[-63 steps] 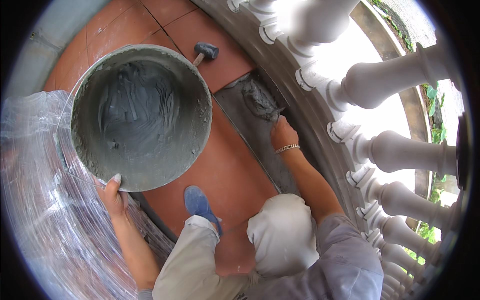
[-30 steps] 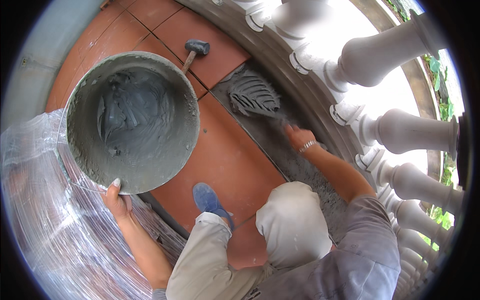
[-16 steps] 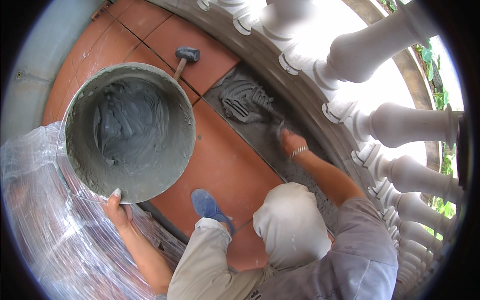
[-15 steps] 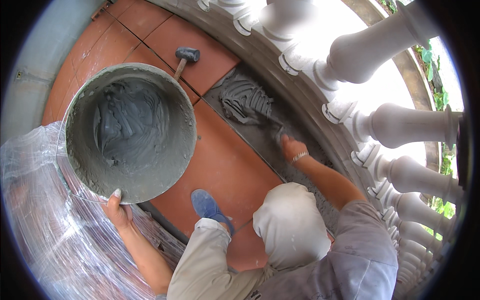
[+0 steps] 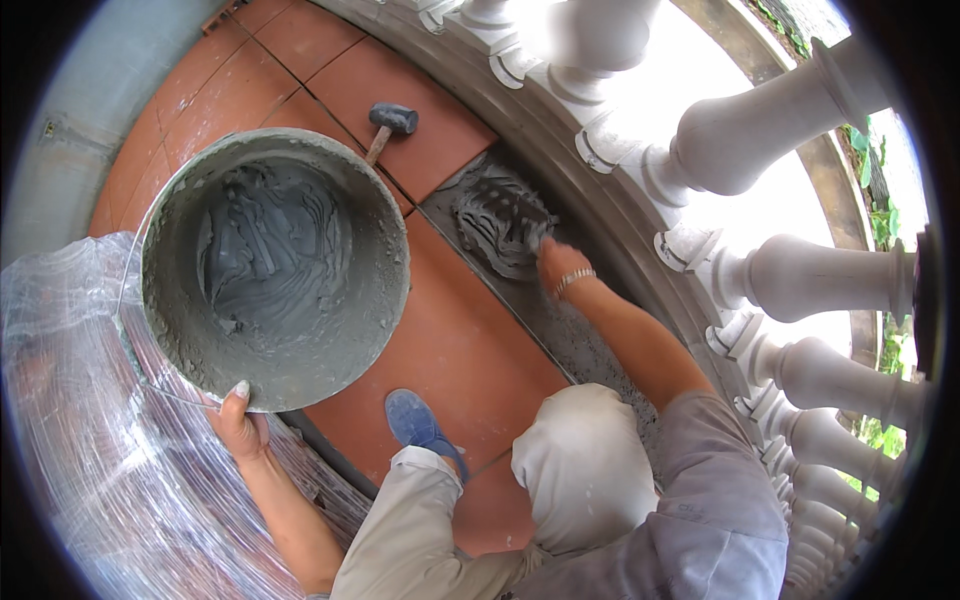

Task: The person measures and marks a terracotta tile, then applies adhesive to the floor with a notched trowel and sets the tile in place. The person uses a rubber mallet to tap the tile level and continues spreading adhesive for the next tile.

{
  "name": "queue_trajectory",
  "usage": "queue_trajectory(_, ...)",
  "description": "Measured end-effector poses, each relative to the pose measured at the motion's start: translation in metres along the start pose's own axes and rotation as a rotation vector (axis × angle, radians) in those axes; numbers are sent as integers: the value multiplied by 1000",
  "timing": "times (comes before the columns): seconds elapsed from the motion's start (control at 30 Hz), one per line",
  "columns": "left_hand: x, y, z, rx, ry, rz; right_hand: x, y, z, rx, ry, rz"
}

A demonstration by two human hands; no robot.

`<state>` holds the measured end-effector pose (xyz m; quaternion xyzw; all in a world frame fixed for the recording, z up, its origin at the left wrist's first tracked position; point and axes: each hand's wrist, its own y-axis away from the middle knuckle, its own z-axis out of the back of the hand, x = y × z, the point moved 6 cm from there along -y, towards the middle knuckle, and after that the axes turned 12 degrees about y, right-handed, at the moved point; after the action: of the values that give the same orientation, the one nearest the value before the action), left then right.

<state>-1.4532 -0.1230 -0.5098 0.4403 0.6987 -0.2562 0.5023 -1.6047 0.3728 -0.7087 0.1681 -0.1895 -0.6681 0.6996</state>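
The left hand (image 5: pixel 240 425) grips the near rim of the round grey bucket with wet grey mortar inside (image 5: pixel 275 265), thumb over the edge; the bucket stands at the left, partly on a bundle wrapped in clear plastic film (image 5: pixel 95 470). The right hand (image 5: pixel 560 268) is closed and presses into the ridged patch of dark mortar (image 5: pixel 500 225) on the bare floor strip beside the white stone balusters (image 5: pixel 800 275); what it holds I cannot tell. A black-headed hammer (image 5: pixel 390 122) lies on the terracotta floor tiles (image 5: pixel 455 345), just behind the bucket. A blue shoe (image 5: pixel 415 420) stands on the tile between bucket and knee. The balusters close the right side; free tiles remain in the middle.
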Motion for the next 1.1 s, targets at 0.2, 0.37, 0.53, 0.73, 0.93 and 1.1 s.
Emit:
queue_trajectory(0.2,-2,1,-1,33,-22,-49,-4,-39,19,12,-62,-135)
queue_trajectory(0.37,0,3,2,-18,-28,-34,-3,-23,20,-45,-153,-163)
queue_trajectory(0.53,-1,2,0,33,-16,-36,-8,-6,20,-17,-150,-200)
queue_trajectory(0.73,-1,4,-1,-50,-15,-1,10,23,6,62,-175,-184)
queue_trajectory(0.93,0,4,-5,-38,-10,-1,68,7,-3,148,-37,-1)
queue_trajectory(1.1,-1,8,-10,-77,-12,-34,50,7,5,36,-25,28)
